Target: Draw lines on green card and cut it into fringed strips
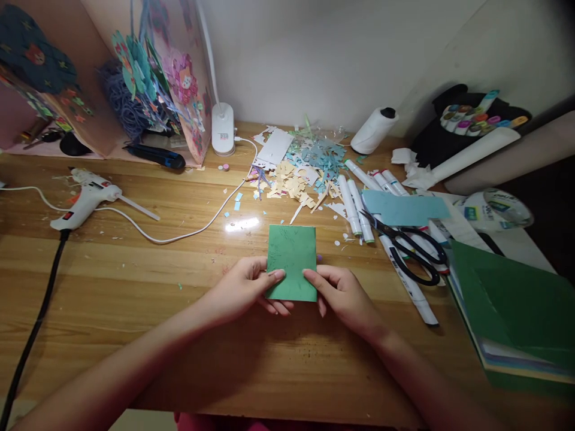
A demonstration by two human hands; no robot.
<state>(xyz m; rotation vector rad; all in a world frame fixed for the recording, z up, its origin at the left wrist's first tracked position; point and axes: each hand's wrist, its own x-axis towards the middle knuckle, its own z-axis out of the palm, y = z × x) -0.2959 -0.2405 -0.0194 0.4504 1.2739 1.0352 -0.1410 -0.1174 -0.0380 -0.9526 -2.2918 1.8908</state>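
Note:
A small rectangle of green paper point(291, 251) is held up over the desk, its face marked with dark scribbled strokes. My left hand point(254, 284) grips its lower left edge, thumb on top and fingers underneath. On the lower right edge my right hand point(344, 293) pinches it the same way. Parts of the fingers are hidden behind the paper. To the right of my right hand lie black-handled scissors point(415, 248), resting on white markers point(353, 206) and near a strip of light blue paper point(406, 208).
Paper scraps point(299, 173) are heaped at the back. A glue gun point(87, 200) with a trailing cord lies left, and a utility knife point(155, 155) behind it. Coloured sheets point(516, 305) are stacked at right, below a tape roll point(498, 208). A marker holder point(449, 129) stands back right.

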